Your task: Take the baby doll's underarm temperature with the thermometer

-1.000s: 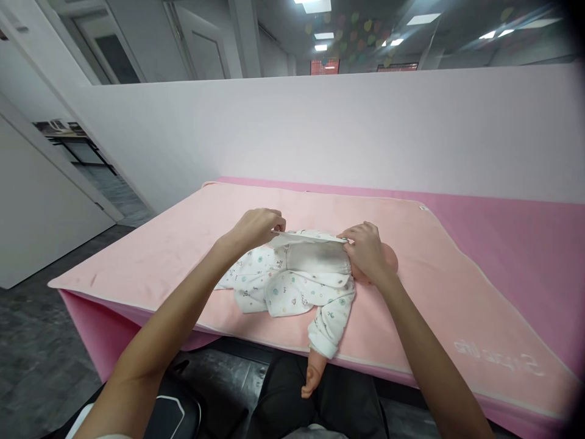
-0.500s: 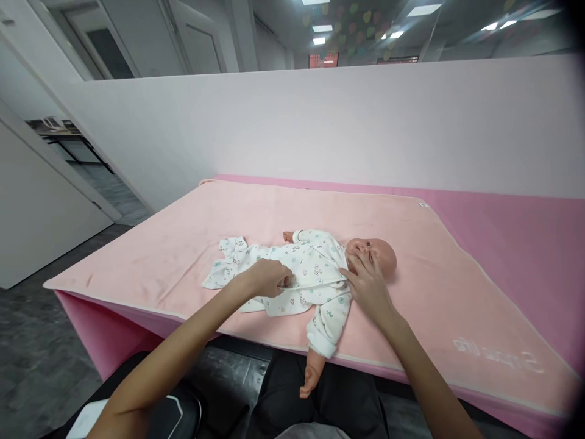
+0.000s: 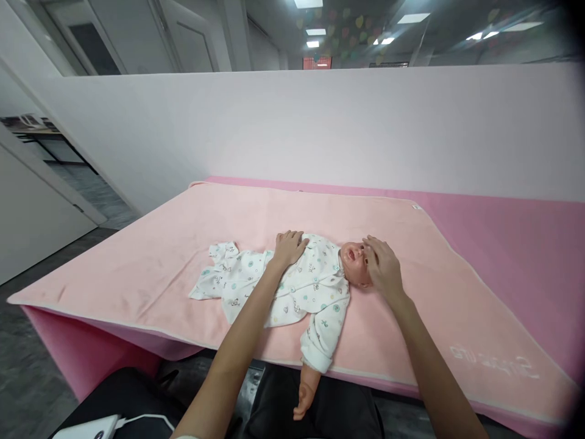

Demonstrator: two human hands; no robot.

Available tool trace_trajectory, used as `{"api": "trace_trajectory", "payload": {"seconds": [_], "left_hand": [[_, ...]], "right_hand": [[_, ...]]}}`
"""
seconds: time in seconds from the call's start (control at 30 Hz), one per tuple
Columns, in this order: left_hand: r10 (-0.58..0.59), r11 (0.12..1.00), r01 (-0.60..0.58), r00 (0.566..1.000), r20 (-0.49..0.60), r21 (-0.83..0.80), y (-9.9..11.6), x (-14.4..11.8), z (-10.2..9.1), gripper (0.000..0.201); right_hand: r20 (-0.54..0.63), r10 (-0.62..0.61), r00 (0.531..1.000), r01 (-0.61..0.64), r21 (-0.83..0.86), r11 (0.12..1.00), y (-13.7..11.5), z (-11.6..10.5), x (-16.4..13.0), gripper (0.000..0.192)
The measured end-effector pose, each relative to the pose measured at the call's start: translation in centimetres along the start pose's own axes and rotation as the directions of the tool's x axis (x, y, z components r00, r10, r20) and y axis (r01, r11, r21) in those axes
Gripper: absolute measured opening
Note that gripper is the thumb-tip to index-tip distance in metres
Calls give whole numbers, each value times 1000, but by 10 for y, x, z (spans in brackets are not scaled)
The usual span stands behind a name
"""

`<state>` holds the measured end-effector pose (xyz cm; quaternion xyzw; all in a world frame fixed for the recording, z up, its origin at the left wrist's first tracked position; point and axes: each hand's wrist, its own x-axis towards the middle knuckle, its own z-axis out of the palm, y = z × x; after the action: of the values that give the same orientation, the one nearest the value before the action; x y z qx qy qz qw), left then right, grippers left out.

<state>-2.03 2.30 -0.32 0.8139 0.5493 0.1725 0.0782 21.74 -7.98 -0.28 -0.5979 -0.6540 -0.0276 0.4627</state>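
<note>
A bald baby doll [image 3: 315, 274] lies on its back in a white printed outfit, head to the right. My left hand [image 3: 290, 247] curls over the far side of its torso, where the doll's far hand is hidden beneath my fingers. My right hand [image 3: 384, 265] lies over the top of the doll's head [image 3: 354, 262], fingers extended and partly covering its face. The doll's near arm [image 3: 313, 381] reaches past the table's front edge, its bare hand hanging above my lap. At the left, the outfit's legs [image 3: 214, 271] lie flat.
A pale pink blanket [image 3: 150, 238] covers much of the darker pink table cover [image 3: 512, 244]. Behind stands a white partition wall [image 3: 320, 128] with glass above. A white device [image 3: 86, 428] with a cable rests at the lower left. A door [image 3: 36, 207] stands at the left.
My left hand has moved from the front of the outfit at the waist to the doll's far side. My right hand has shifted from the neck and face to the top of the head.
</note>
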Motion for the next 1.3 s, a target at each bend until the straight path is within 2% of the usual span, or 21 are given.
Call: {"api": "trace_trajectory", "payload": {"seconds": [0.07, 0.13, 0.23, 0.43, 0.63, 0.7, 0.77, 0.93, 1.0, 1.07, 1.13, 1.2, 1.3], "left_hand": [[15, 1000, -14, 999, 32, -20, -6, 2, 1, 44], [14, 999, -13, 999, 43, -38, -10, 3, -3, 45], [-17, 997, 24, 995, 96, -76, -14, 4, -9, 51], [-15, 995, 28, 991, 134, -94, -17, 6, -8, 59], [-14, 996, 24, 992, 126, -81, -20, 7, -5, 60], [-20, 996, 29, 993, 117, -82, -21, 6, -5, 59], [-28, 996, 37, 994, 102, -82, -21, 5, -4, 59], [-32, 996, 37, 997, 66, -78, -21, 4, -2, 58], [-33, 996, 38, 998, 62, -78, -21, 4, -1, 57], [-36, 996, 41, 997, 62, -78, -21, 4, -2, 57], [-44, 996, 49, 997, 65, -77, -20, 4, -3, 57], [-42, 996, 47, 997, 67, -77, -19, 3, -4, 57], [-13, 997, 17, 998, 63, -75, -20, 3, -5, 57]], "right_hand": [[47, 174, 984, -179, 171, 969, 18, 0, 8, 41], [96, 319, 943, -331, 375, 866, 33, 2, 9, 45], [126, 435, 892, -424, 571, 704, 45, 6, 6, 47], [214, 500, 839, -508, 637, 580, 44, 6, 4, 41], [192, 631, 751, -559, 693, 455, 45, 8, 6, 35], [163, 641, 751, -550, 692, 469, 46, 9, 5, 34], [103, 628, 771, -522, 667, 531, 47, 10, 4, 34], [-127, 578, 806, -390, 619, 681, 50, 9, 2, 41], [-227, 521, 823, -305, 598, 741, 48, 7, 0, 42], [-282, 422, 861, -219, 543, 811, 44, 6, -2, 41], [-227, 294, 928, -163, 463, 871, 40, 7, -4, 41], [-121, 199, 973, -138, 391, 910, 37, 9, -5, 41], [-49, 186, 981, -156, 361, 919, 38, 13, -5, 41]]}}
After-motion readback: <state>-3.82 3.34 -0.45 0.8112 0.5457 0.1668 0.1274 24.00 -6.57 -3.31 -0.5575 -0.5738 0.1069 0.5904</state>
